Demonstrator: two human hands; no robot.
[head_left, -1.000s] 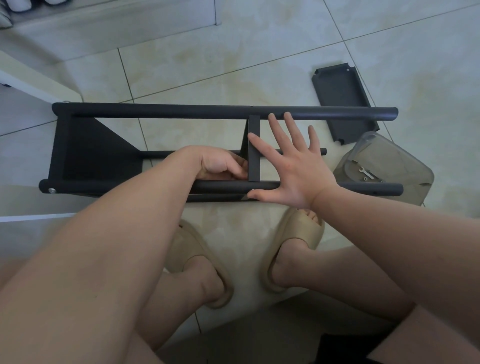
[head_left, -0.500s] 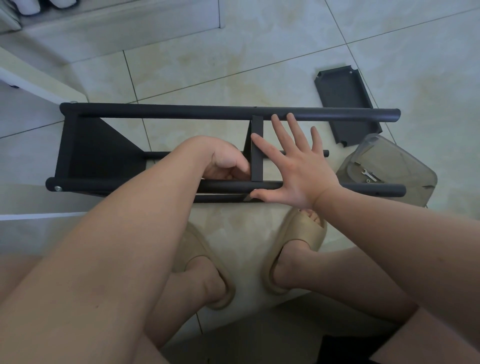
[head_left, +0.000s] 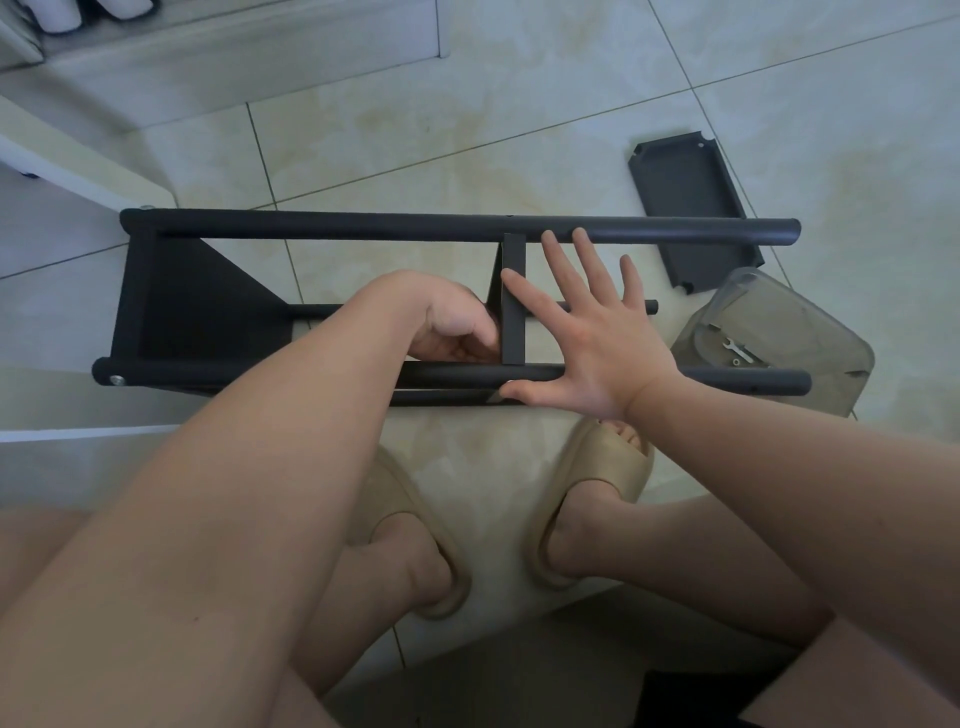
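one splayed right hand (head_left: 597, 338) and curled left hand (head_left: 452, 327) touch matte tubular frame (head_left: 337, 226)

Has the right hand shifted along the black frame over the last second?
No. The right hand stays spread right of the crosspiece, thumb on the near bar, fingertips at the far bar.

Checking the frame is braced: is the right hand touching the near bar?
Touching. The head view shows the right hand spread flat across the near bar, palm covering it and thumb lying along its front edge, no gap visible.
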